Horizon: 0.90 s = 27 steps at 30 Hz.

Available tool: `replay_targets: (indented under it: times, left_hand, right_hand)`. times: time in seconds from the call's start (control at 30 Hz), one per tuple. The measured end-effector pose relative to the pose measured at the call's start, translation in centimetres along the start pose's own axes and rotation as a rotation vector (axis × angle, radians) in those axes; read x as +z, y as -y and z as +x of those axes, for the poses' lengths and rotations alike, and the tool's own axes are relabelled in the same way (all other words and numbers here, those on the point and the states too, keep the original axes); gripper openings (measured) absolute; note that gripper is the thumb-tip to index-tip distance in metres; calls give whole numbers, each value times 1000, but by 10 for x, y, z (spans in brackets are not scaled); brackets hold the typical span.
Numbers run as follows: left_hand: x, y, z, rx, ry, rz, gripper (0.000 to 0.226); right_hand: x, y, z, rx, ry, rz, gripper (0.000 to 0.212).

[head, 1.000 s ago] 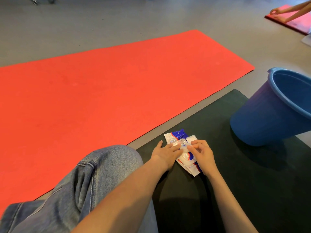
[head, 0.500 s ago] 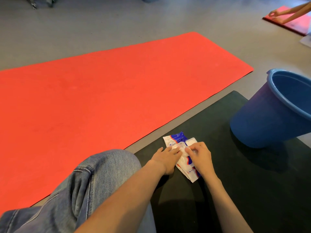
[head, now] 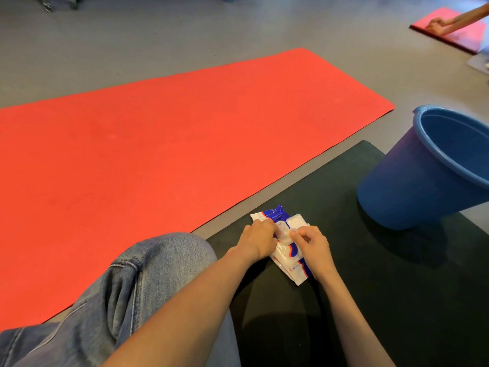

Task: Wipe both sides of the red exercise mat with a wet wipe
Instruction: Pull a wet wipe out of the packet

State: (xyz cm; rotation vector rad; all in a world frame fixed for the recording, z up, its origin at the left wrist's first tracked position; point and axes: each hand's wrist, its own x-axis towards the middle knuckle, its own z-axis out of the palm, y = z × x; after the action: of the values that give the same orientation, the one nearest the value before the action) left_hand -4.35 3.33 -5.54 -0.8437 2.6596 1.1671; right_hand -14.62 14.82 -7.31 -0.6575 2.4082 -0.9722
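The red exercise mat (head: 164, 144) lies flat on the grey floor, to the left of and beyond my hands. A white and blue wet wipe pack (head: 291, 263) lies on a black mat (head: 397, 287) in front of me, with its clear lid flipped open at the far end. My left hand (head: 260, 239) holds the pack down at its left side with bent fingers. At the pack's opening, my right hand (head: 313, 247) pinches a bit of white wipe. Both hands hide most of the pack's middle.
A blue plastic bucket (head: 412, 181) stands on the black mat's right side, close to my right hand. My knee in blue jeans (head: 148, 282) is at the lower left. At the far right, another person's hand (head: 439, 23) rests on a second red mat (head: 460, 35).
The pack's clear lid now stands flipped open. My right fingers have curled in and pinch at the opening. Both hands stay on the pack.
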Motion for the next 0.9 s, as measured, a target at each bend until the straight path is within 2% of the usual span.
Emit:
replay_targets:
  times: [0.07,0.17,0.43,0.7,0.9]
  left_hand:
    - [0,-2,2,-74,-32,-106,14]
    - [0,-4,5,-114,-73,-140,12]
    - [3,-4,3,-80,-109,39,12]
    - [2,1,4,-53,-84,79,18]
    - [2,0,2,15,-100,142,16]
  right_hand:
    - [0,1,-2,-33,30,0,16]
    - [2,2,-5,-68,35,23,15]
    - [9,2,-8,-91,-14,-48,12]
    - [7,-1,-4,22,-74,-18,14]
    - [4,0,-8,8,-26,-33,13]
